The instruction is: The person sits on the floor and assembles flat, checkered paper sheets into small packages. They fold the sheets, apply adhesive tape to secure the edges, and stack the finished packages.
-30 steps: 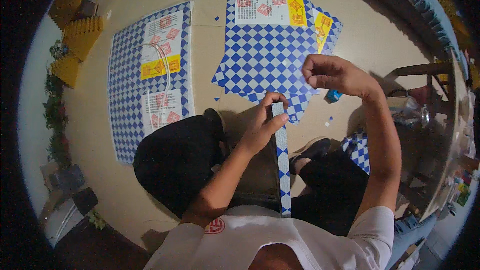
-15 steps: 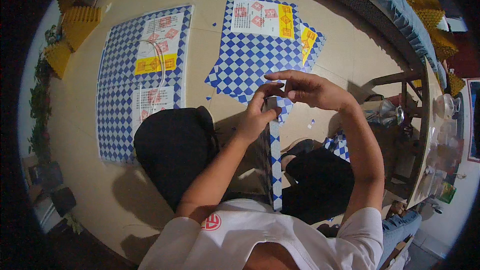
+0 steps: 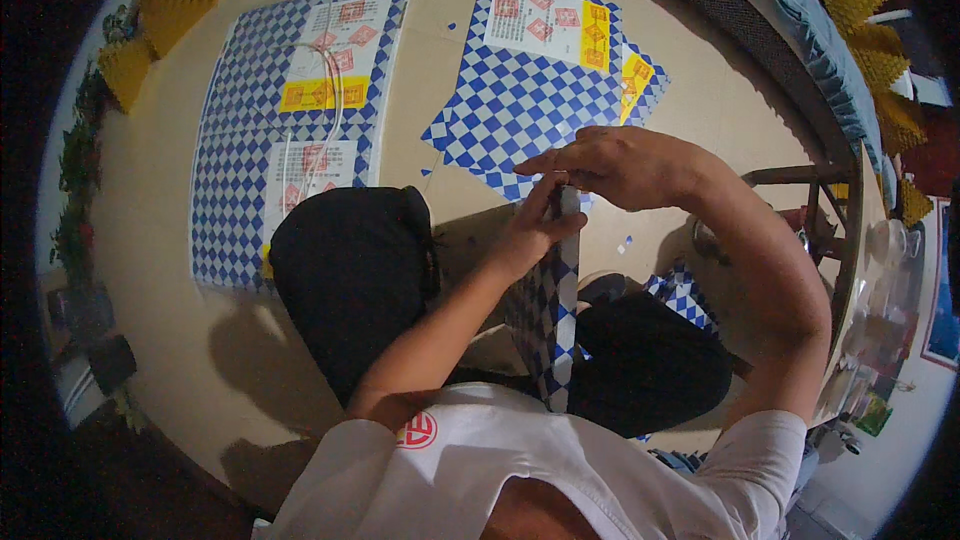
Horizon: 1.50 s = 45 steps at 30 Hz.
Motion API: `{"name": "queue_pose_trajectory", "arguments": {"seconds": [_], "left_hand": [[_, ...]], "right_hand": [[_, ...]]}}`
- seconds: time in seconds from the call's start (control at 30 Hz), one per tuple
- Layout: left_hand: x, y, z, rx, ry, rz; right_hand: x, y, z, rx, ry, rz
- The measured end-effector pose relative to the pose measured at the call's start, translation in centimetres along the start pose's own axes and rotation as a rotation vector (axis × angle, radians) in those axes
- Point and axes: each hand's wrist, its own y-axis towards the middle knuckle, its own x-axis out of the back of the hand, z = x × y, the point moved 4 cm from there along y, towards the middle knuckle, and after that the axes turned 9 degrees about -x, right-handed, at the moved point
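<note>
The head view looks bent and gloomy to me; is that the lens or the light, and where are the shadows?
Head view: both, it seems, with black corners and curved edges from the fisheye lens; head view: dim, grainy light, a shadow on the floor left of the black-clothed left knee; head view: fine print on the flat checkered sheets too soft to read.

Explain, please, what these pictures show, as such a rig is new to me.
There is no machine here: a person works bare-handed. Every picture comes from a wide fisheye camera worn on that person's head, looking down, so straight edges bend. The left hand grips the far end of a flat checked piece, seen nearly edge-on; the right hand is at that same end, though whether it touches is unclear. On the floor lie overlapping checked sheets and, left of them, a separate checked panel.
</note>
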Motion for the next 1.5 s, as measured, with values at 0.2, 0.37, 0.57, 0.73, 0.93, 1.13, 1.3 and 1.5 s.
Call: {"name": "queue_pose_trajectory", "arguments": {"seconds": [0.2,0.37,0.57,0.73,0.93,1.13,1.3,1.5], "left_hand": [[-0.1,-0.2,-0.8,-0.013,-0.06,0.039],[-0.1,-0.4,-1.6,0.015,-0.108,0.068],[0.1,-0.4,-1.2,-0.046,-0.068,0.098],[0.1,-0.5,-0.7,-0.056,-0.04,0.077],[0.0,-0.1,-1.3,-0.006,0.002,0.035],[0.3,0.1,-0.6,-0.084,0.136,-0.015],[0.4,0.2,-0.5,-0.037,0.118,-0.032],[0.0,0.3,-0.4,-0.127,-0.005,-0.097]], "right_hand": [[0.5,1.2,0.6,0.038,-0.083,0.081],[0.6,1.4,0.9,0.1,-0.116,0.062],[0.4,0.9,1.1,0.074,-0.097,0.088],[0.4,1.1,1.2,0.097,-0.144,0.107],[-0.3,1.3,0.7,0.151,-0.203,0.015],[-1.0,1.6,0.0,0.239,-0.295,-0.114],[-1.5,1.6,-0.6,0.258,-0.345,-0.183],[-1.9,2.6,-2.1,0.13,-0.156,-0.042]]}}
